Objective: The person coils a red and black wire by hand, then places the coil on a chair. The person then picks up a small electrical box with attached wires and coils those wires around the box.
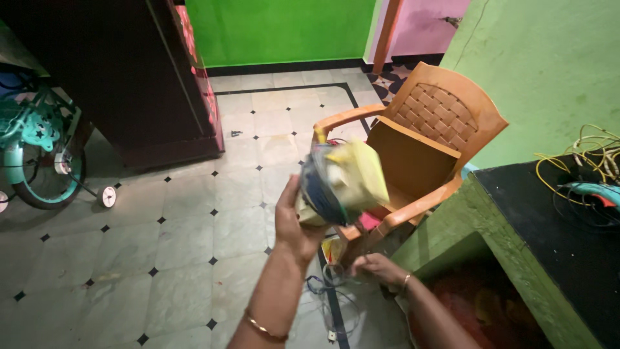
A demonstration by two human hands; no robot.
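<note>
The left hand [294, 223] is closed around a blurred yellow-and-blue bundle [342, 181], raised at centre frame. The right hand [381, 266], at 5 o'clock below it, pinches clear plastic [332, 274] beside the orange chair [426, 142].

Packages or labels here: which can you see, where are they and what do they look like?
Bundle of packets: raised in the left hand before the orange plastic chair; blurred, yellow and blue with clear wrap.
Small packet: on the floor near the right hand; yellow and red, partly hidden.
No signs or screens.
</note>
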